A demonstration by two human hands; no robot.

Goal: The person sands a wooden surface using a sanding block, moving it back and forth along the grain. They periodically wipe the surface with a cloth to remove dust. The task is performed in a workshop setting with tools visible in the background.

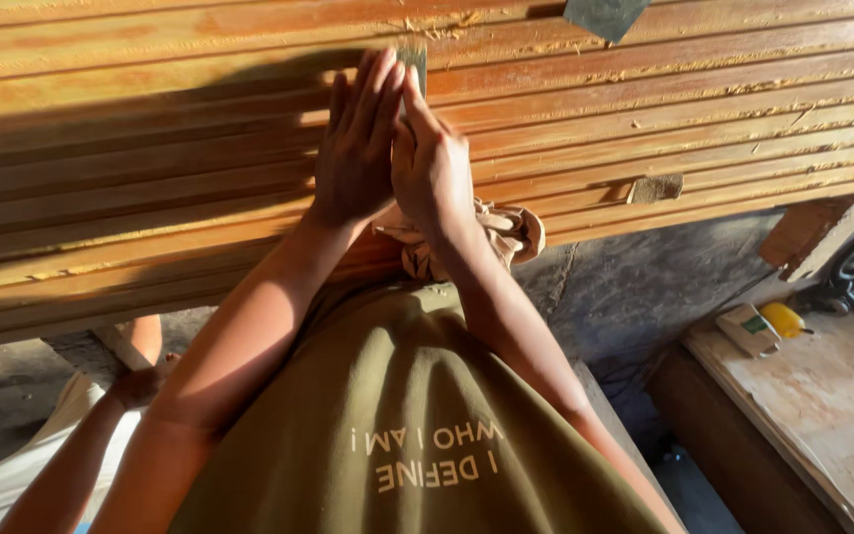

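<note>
Both hands up on stack of long reddish-brown moulded wooden strips (150, 168), laid side by side w/ sawdust in grooves. Left hand (356, 148) flat, fingers straight & together, palm pressed toward strips. Right hand (433, 163) just beside it, touching at fingers, also extended, not curled. Small grey rectangular sanding piece (413, 61) showing at fingertips, pinned between the two hands & the wood; mostly hidden, only top edge visible above fingers. Grip: no wide spread, flat press on the piece rather than a fist; how much wrapped underneath, can't tell.

Crumpled tan cloth (506, 232) lying at near edge of strips, just beside right wrist. Second grey sanding piece (656, 188) resting on strips well to the right; another grey sheet corner (603, 15) at top edge. Light plywood board (822, 405) lower right, w/ yellow-and-white small tool (768, 324) at its far corner. Another person's hand (135, 386) lower left, below strips, apart from own hands.
</note>
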